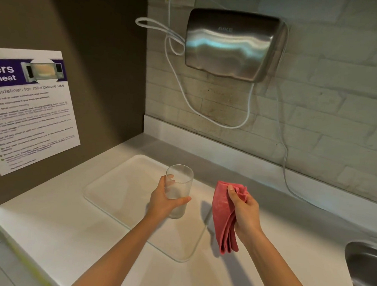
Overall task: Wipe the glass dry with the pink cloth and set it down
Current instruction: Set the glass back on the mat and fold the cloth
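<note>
A tall clear glass (179, 182) is held upright above the white tray (118, 182), with my left hand (163, 201) wrapped around its lower half. To its right, my right hand (244, 209) grips a folded pink cloth (223, 219) that hangs down from the fingers. Cloth and glass are apart, with a gap of about a hand's width between them.
The white counter (70, 230) runs along a tiled wall with a steel hand dryer (232, 45) and loose white cables (182, 84). A steel sink (368, 267) sits at the right edge. A microwave notice (27, 109) hangs on the brown panel at left.
</note>
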### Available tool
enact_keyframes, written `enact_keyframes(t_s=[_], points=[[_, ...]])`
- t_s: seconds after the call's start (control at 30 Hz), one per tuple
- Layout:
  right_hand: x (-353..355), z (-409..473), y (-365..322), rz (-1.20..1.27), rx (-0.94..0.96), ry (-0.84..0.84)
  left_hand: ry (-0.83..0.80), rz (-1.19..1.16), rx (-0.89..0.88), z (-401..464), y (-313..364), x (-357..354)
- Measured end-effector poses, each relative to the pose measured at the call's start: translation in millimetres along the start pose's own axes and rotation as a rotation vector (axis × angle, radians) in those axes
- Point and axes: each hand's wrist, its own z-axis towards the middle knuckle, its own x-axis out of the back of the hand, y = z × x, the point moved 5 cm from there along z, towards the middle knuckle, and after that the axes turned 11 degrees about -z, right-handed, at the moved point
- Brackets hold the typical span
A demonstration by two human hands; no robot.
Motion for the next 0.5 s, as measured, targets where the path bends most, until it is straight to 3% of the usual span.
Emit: enact_keyframes(t_s=[0.1, 0.2, 0.27, 0.37, 0.43, 0.5], points=[[0.7, 0.5, 1.0, -0.009, 0.006, 0.004, 0.127, 0.221, -0.086, -13.4, 17.4, -1.3], [2.6, 1.1, -1.9, -0.077, 0.076, 0.035, 0.284, 0.251, -0.428, -52.8, 44.4, -12.9], [3.5, -0.6, -6.7, -0.150, 0.142, 0.070, 0.100, 0.163, -0.569, -83.1, 55.3, -40.5], [2.9, -5.9, -15.9, -0.244, 0.227, 0.092, -0.215, 0.086, -0.504, -104.0, 60.2, -84.0], [3.2, -10.0, -25.7, -0.316, 0.288, 0.109, -0.298, 0.049, -0.394, -100.3, 61.7, -100.9], [4.5, -12.6, -35.6, -0.325, 0.324, 0.119, -0.282, 0.008, -0.339, -91.5, 64.9, -107.7]])
